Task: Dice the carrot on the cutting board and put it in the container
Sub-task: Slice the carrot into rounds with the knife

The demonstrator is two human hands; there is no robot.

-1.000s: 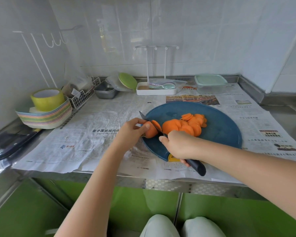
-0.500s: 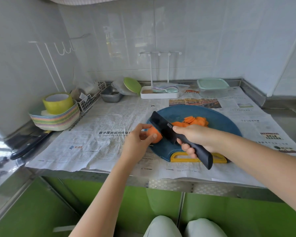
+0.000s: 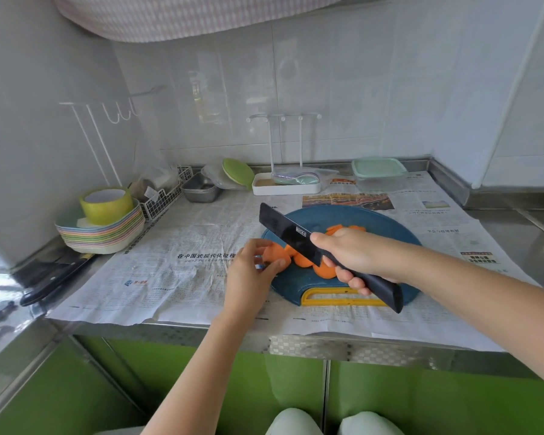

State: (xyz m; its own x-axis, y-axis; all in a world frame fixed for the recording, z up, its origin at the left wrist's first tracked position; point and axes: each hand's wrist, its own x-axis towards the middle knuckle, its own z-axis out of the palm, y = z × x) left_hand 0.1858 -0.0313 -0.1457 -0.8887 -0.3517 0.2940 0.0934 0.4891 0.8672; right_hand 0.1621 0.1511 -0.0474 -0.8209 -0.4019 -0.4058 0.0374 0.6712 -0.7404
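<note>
Steel desk (image 3: 515,237), seen from the head camera and covered with newspaper (image 3: 176,277), presumably to keep the surface clean during cutting.

The round blue cutting board (image 3: 374,219) lies on the paper with its yellow handle toward the person, near the front edge of the desk and within reach of both arms.

A stack of pastel bowls (image 3: 101,238) stands at the far left with a roll of tape (image 3: 106,204) resting in the top bowl, well apart from the work.

The container (image 3: 378,175), a clear box with a pale green lid on it, stands at the back right, behind the board. Nothing orange shows through its wall, so no carrot appears to be in it yet.

The black knife (image 3: 285,232) is held above the board, its blade pointing away and to the left, clear of the food.

The right hand (image 3: 355,259) has its fingers wrapped round the knife handle, close to the blade.

The left hand (image 3: 248,274) is at the board's left edge. Its fingers and thumb pinch the carrot end (image 3: 272,257), probably to steady or turn it for the next cut.

The carrot slices (image 3: 303,261) lie on the board as round discs, partly hidden by the knife and the right hand. Dicing therefore seems at an early stage.
</note>
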